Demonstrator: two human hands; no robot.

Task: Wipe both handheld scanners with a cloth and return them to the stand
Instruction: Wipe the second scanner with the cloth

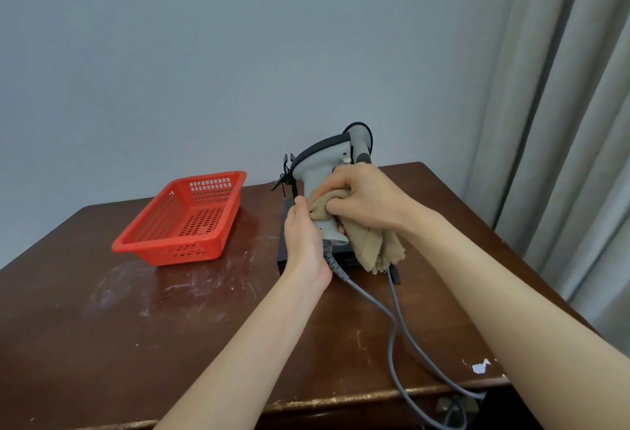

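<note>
Scuffed brown tabletop (136, 310), red basket (180, 221) at left, empty. Left hand (305, 242) grips scanner (324, 170) handle above stand (289, 174); right hand (361, 201) presses cloth (371, 245) on it. 2nd scanner (361, 143) behind, mostly hidden. Cables (395, 327) trail off front edge.

Upright grey scanner (317, 170), tan cloth (371, 242) against its handle.

scanner (317, 170): grey, black trim | cloth (371, 242): tan | basket (185, 221): red | table (136, 310): dark brown
</note>
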